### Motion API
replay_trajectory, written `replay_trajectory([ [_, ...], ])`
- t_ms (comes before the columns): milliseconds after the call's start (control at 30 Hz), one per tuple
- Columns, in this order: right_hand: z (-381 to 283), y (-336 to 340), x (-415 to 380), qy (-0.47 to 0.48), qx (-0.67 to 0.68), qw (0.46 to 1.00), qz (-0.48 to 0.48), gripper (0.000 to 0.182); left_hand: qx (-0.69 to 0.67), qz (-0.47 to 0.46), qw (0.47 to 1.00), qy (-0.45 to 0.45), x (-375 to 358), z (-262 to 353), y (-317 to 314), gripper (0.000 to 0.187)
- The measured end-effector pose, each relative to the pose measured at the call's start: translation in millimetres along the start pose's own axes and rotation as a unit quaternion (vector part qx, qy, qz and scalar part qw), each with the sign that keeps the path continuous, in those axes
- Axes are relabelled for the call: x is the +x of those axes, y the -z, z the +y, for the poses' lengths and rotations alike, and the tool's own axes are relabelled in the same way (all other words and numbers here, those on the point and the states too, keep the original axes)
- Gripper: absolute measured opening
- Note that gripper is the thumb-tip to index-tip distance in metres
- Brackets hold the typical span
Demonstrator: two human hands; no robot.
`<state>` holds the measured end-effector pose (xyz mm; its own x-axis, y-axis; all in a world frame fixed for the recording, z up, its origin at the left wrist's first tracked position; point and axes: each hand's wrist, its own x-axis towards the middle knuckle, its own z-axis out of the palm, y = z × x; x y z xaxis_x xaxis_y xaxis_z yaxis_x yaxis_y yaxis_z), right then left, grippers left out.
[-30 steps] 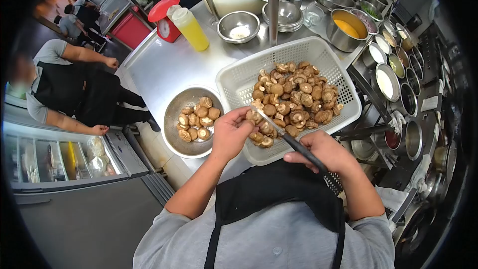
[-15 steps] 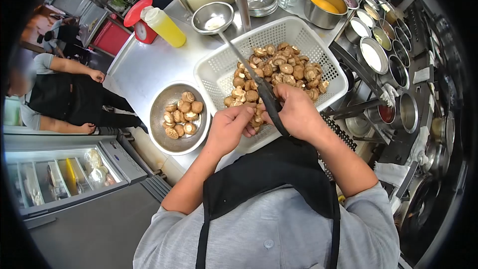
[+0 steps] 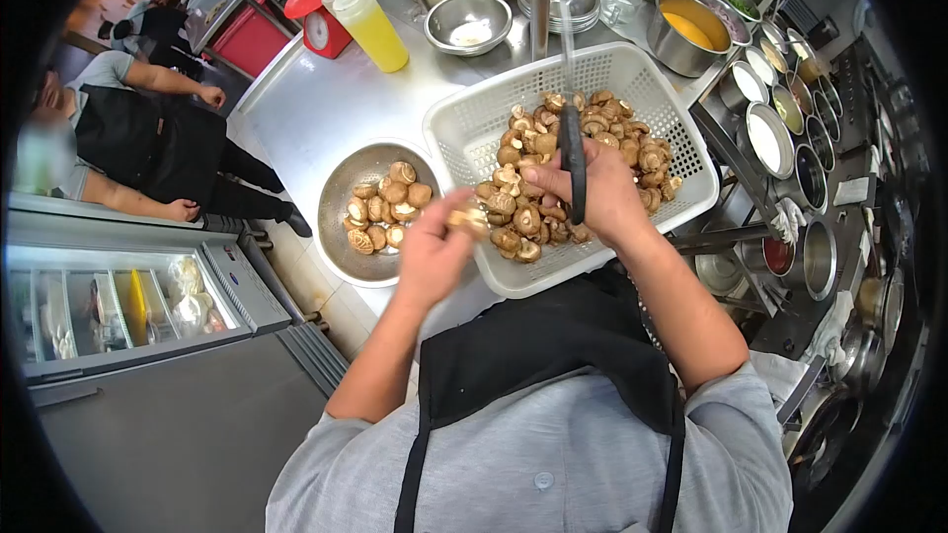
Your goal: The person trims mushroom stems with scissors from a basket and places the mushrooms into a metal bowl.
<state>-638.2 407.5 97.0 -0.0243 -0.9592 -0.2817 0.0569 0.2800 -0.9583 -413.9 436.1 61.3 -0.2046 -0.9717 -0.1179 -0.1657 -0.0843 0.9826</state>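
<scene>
The left hand [image 3: 433, 255], blurred, is at the near left side of the basket [image 3: 513, 281], its fingertips closed on a mushroom [image 3: 468, 222] that shows pale cream and brown, its details smeared. The right hand [image 3: 604, 188], over the basket, is wrapped around the black handle of a knife [image 3: 573, 158], the blade pointing toward the basket's far side. The pile [image 3: 528, 217] inside the basket has rounded, glossy brown caps, some turned to show pale undersides and stubby stems. Left of the basket, a bowl [image 3: 343, 183] holds plump brown caps [image 3: 383, 209], several with whitish patches.
</scene>
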Motion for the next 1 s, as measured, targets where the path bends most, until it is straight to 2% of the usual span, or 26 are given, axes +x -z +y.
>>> replay_trajectory([
  [33, -2, 2, 3, 0.001, 0.002, 1.000, -0.009, 0.029, 0.046, 0.103, 0.993, -0.028, 5, -10, 13, 0.030],
  [100, -13, 9, 3, -0.010, -0.023, 1.000, -0.017, 0.029, 0.052, 0.196, 0.976, -0.077, 17, -36, 50, 0.029],
  [133, -14, 13, 3, 0.006, -0.032, 0.999, 0.012, 0.030, 0.052, 0.195, 0.976, -0.078, 18, -31, 62, 0.029],
  [200, -15, 25, 1, 0.001, -0.061, 0.996, 0.064, 0.032, 0.252, 0.212, 0.944, -0.018, 18, -23, 81, 0.031],
  [233, -17, 33, -1, -0.004, -0.073, 0.995, 0.061, 0.033, 0.253, 0.213, 0.944, -0.016, 21, -27, 86, 0.031],
  [267, -17, 39, -5, -0.013, -0.083, 0.994, 0.069, 0.034, 0.400, 0.208, 0.885, -0.112, 26, -33, 89, 0.032],
  [300, -17, 44, -9, -0.021, -0.093, 0.992, 0.079, 0.035, 0.533, 0.195, 0.797, -0.205, 32, -37, 90, 0.033],
  [333, -12, 49, -11, -0.020, -0.094, 0.992, 0.079, 0.035, 0.470, 0.208, 0.835, -0.197, 37, -17, 73, 0.030],
  [367, -5, 53, -14, -0.028, -0.086, 0.993, 0.082, 0.035, 0.468, 0.209, 0.836, -0.197, 45, -6, 58, 0.030],
  [433, -2, 55, -21, -0.035, -0.080, 0.992, 0.086, 0.036, 0.427, 0.129, 0.871, -0.207, 68, 11, 30, 0.027],
  [500, -1, 52, -28, -0.049, -0.042, 0.996, 0.063, 0.036, 0.437, 0.059, 0.891, -0.106, 95, 25, -7, 0.028],
  [567, 3, 53, -33, -0.052, -0.055, 0.995, 0.060, 0.034, 0.554, -0.059, 0.829, 0.045, 125, 32, -35, 0.036],
  [600, 4, 54, -36, -0.051, -0.053, 0.995, 0.060, 0.034, 0.556, -0.059, 0.828, 0.042, 135, 28, -45, 0.036],
  [667, 9, 56, -41, -0.039, -0.055, 0.995, 0.072, 0.032, 0.540, -0.131, 0.822, 0.124, 153, 9, -57, 0.039],
  [833, 4, 77, -73, -0.064, 0.012, 0.995, 0.075, 0.030, 0.563, -0.085, 0.818, 0.080, 161, -9, -47, 0.037],
  [900, 6, 86, -83, -0.089, -0.035, 0.992, 0.076, 0.029, 0.484, -0.022, 0.874, 0.027, 155, -1, -33, 0.036],
  [967, 9, 89, -89, -0.087, -0.077, 0.989, 0.086, 0.029, 0.474, -0.039, 0.879, 0.024, 149, 9, -31, 0.034],
  [1000, 15, 91, -90, -0.091, -0.083, 0.989, 0.081, 0.030, 0.504, -0.061, 0.861, 0.036, 147, 3, -36, 0.035],
])
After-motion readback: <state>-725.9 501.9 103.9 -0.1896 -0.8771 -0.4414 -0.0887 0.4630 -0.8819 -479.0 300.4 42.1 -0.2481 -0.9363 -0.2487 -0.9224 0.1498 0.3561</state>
